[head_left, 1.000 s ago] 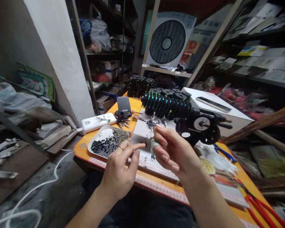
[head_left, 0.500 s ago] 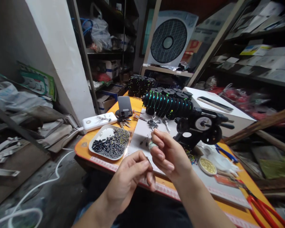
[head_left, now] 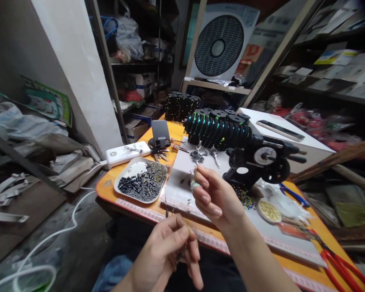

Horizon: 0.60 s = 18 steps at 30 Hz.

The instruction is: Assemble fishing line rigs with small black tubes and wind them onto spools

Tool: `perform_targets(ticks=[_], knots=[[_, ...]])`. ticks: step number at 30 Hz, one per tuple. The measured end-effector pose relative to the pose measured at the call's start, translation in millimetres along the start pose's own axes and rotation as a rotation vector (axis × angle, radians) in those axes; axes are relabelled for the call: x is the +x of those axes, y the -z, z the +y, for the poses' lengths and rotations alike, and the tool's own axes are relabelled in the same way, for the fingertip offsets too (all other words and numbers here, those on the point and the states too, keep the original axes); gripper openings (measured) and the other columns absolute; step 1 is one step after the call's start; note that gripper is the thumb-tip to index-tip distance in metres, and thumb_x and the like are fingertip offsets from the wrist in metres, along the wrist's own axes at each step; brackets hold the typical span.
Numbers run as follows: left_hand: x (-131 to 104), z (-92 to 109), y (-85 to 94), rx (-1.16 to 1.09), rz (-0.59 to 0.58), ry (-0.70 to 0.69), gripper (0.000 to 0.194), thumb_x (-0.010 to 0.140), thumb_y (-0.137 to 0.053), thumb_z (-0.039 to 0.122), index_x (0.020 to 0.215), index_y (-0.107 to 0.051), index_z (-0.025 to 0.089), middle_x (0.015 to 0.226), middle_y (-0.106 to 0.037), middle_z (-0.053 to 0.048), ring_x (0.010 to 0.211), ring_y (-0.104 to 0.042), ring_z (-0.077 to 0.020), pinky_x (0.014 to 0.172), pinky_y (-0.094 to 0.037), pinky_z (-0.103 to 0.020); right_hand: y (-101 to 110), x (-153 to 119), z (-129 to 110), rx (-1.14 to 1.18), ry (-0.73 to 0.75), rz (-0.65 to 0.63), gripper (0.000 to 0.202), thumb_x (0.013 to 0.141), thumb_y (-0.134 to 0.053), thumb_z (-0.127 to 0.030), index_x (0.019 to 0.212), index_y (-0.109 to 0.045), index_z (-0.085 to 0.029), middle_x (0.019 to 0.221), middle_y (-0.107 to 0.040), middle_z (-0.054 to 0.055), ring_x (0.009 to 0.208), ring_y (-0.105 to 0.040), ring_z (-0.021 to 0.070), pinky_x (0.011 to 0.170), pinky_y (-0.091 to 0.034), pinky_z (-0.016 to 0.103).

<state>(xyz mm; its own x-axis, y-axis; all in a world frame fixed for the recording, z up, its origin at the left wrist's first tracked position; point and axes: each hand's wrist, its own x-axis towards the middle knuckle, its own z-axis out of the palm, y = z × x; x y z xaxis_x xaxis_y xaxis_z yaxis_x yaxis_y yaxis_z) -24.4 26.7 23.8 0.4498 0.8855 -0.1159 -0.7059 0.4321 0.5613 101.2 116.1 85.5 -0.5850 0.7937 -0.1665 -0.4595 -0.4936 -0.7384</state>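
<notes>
The orange worktop (head_left: 105, 186) carries a black spool machine (head_left: 247, 158). Left of the machine lies a white tray (head_left: 134, 167). Just in front of the machine, the right hand (head_left: 217, 194) has its fingertips together, anything between them too small to tell. Farther in front, the left hand (head_left: 167, 247) curls; I cannot tell whether it grips anything. Small dark pieces (head_left: 144, 188) cover most of the tray.

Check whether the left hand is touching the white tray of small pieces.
Apart. The head view shows the left hand below the white tray, with bare orange table and a pink-and-white strip visible between them.
</notes>
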Motion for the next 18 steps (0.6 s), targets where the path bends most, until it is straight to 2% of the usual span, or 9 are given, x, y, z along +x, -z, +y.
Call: perform_targets(ticks=[3,5,9,12,16,18], knots=[[-1.4,-2.1,0.3,-0.021,0.004,-0.027,0.025,0.086,-0.066,0.035,0.076,-0.058,0.014,0.066,-0.067,-0.001,0.043,-0.065,-0.0118,0.042,-0.039,-0.017,-0.5,-0.4,-0.6,-0.014,0.002,0.000,0.041,0.078,-0.068,-0.041,0.058,-0.039,-0.020,0.038,-0.053,-0.006,0.020,-0.024,0.0010,0.020,-0.020,0.009],[-2.2,-1.1,-1.4,-0.005,0.037,-0.041,0.024,0.086,-0.066,0.036,0.080,-0.062,0.013,0.064,-0.067,-0.001,0.039,-0.059,-0.0082,0.040,-0.036,-0.016,-1.1,-0.6,-2.2,-0.028,0.007,-0.001,0.041,0.078,-0.068,-0.042,0.058,-0.039,-0.020,0.038,-0.053,-0.006,0.020,-0.024,0.0010,0.021,-0.019,0.008],[-4.2,1.5,-3.5,0.027,0.111,-0.024,0.028,0.087,-0.067,0.035,0.103,-0.065,0.012,0.056,-0.063,0.000,0.036,-0.038,-0.0018,0.041,-0.028,-0.015,-1.1,-1.4,-5.9,-0.062,0.025,-0.002,0.041,0.081,-0.064,-0.043,0.059,-0.038,-0.020,0.039,-0.051,-0.007,0.021,-0.023,0.0011,0.022,-0.017,0.009],[-6.7,-0.1,2.7,0.026,0.097,-0.030,0.036,0.087,-0.067,0.036,0.115,-0.059,0.015,0.057,-0.066,-0.001,0.038,-0.035,-0.0026,0.041,-0.025,-0.015,0.7,-4.0,-4.0,-0.112,0.045,0.003,0.038,0.085,-0.061,-0.045,0.063,-0.043,-0.020,0.042,-0.052,-0.007,0.023,-0.022,0.0008,0.024,-0.017,0.010],[-14.6,-1.4,14.3,0.098,0.146,-0.003,0.026,0.088,-0.065,0.039,0.092,-0.058,0.015,0.051,-0.064,-0.001,0.037,-0.038,-0.0039,0.038,-0.021,-0.015,5.1,-12.8,9.9,-0.249,0.060,0.008,0.028,0.090,-0.060,-0.043,0.083,-0.063,-0.016,0.044,-0.049,-0.007,0.032,-0.025,0.0011,0.031,-0.016,0.010],[-19.3,1.0,16.2,0.138,0.172,0.020,0.024,0.090,-0.061,0.039,0.086,-0.055,0.016,0.048,-0.060,0.001,0.036,-0.037,-0.0043,0.037,-0.019,-0.016,8.1,-18.6,20.0,-0.398,0.044,-0.023,0.027,0.089,-0.063,-0.040,0.094,-0.069,-0.014,0.050,-0.050,-0.006,0.040,-0.033,0.0021,0.038,-0.025,0.010]])
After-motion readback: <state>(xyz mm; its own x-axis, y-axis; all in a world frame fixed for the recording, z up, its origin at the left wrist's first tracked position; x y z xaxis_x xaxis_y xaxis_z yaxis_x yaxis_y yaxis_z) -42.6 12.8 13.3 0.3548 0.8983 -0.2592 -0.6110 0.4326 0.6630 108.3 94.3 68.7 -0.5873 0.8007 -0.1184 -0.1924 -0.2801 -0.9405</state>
